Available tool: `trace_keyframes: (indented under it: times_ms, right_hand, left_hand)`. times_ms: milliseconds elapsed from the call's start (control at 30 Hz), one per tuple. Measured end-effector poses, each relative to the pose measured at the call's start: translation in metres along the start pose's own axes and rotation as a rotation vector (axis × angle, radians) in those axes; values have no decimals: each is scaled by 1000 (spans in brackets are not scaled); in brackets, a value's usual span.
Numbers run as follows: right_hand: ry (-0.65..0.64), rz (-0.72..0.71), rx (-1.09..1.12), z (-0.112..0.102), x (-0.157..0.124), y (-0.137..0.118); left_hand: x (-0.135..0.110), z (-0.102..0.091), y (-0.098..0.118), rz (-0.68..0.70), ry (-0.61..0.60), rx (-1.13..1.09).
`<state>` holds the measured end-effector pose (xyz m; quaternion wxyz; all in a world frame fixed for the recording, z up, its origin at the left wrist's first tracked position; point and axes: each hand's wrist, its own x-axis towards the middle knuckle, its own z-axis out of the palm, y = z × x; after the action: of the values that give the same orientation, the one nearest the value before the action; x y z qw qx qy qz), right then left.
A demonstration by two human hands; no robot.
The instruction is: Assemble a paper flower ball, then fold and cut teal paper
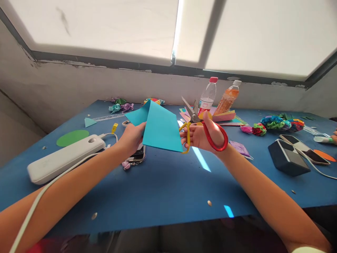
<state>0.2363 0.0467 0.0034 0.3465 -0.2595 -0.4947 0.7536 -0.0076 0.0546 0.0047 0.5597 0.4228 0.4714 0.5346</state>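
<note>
My left hand (pixel 132 138) grips a folded sheet of turquoise paper (pixel 163 131) by its left side, above the table. The fold runs along the top, and the paper's two halves hang apart. In my right hand (pixel 204 136) are scissors with one red and one yellow handle (pixel 194 117). My thumb passes through the red loop, and the blades stand parted, pointing up and away from the paper. Fingers of that hand reach the paper's right edge; whether they pinch it I cannot tell. Below my left hand lies a phone (pixel 140 154) with a pink charm, partly covered.
A white power bank (pixel 65 159) with a cable lies left, beside a green paper circle (pixel 73 138). Two bottles (pixel 207 95) stand at the back near stacked coloured paper (pixel 225 116). Crumpled paper flowers (pixel 276 123), a dark box (pixel 288 158) and another person's hand (pixel 335 135) are right.
</note>
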Motion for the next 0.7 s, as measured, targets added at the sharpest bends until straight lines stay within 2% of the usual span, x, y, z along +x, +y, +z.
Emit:
trace_keyframes:
  times_ms: [133,267,467,600,700]
  right_hand:
    - [116,-190,159,-2,-4,-6]
    - [277,-300,116,-14,-4,-11]
    - [530,-392,59,-22,5,-6]
    - [630,-379,61,-23,9,-5]
    - [612,-329,-109,-19,10,-2]
  left_hand:
    - [-7,0,-1,70,-133,263]
    - [-13,3,1,35,-185,472]
    - [-11,4,-3,11,-152,297]
    - [-8,3,-4,-42,-112,161]
    - [-7,2,-1,50,-55,78]
